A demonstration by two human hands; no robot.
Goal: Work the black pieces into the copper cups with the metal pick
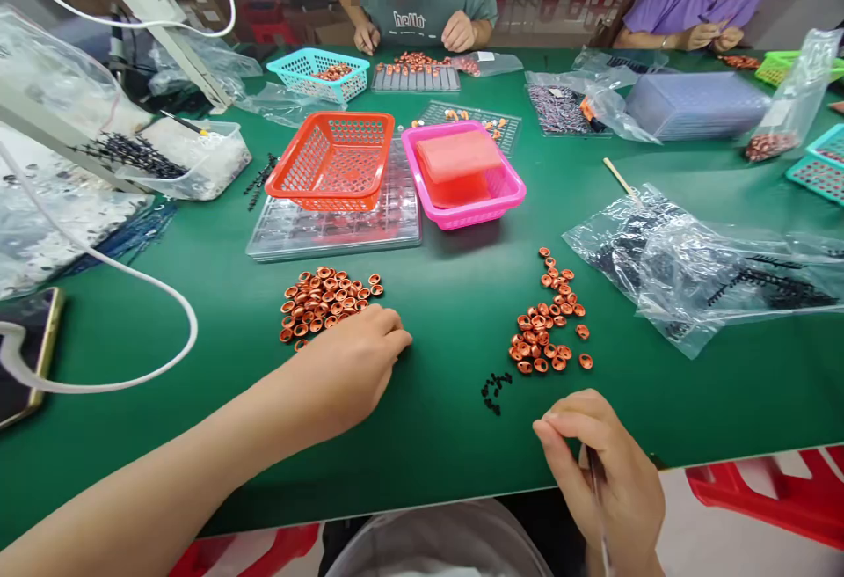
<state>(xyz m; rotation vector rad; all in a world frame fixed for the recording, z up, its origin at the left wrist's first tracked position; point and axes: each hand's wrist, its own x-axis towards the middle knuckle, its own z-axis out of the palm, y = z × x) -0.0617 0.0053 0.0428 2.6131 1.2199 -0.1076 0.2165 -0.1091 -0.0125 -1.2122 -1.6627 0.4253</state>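
My left hand (360,357) is at the right edge of a pile of copper-coloured ring-shaped pieces (320,300). Its fingers are curled together, and whatever they pinch is hidden behind the hand. Low on the right, my right hand (610,467) has thumb and index fingertip pressed together, with a slim metal tool (597,489) held across the palm. I cannot make out anything between those fingertips. Just beyond the right hand lies a second, looser group of copper-coloured pieces (541,331). Small black parts (493,390) are scattered left of that hand.
An orange basket (330,159) sits on clear compartment trays (336,238), beside a pink basket (465,212). Plastic bags of black parts (686,251) lie right. A white cable (158,282) and phone (40,339) are left. Two people (422,5) work across the table.
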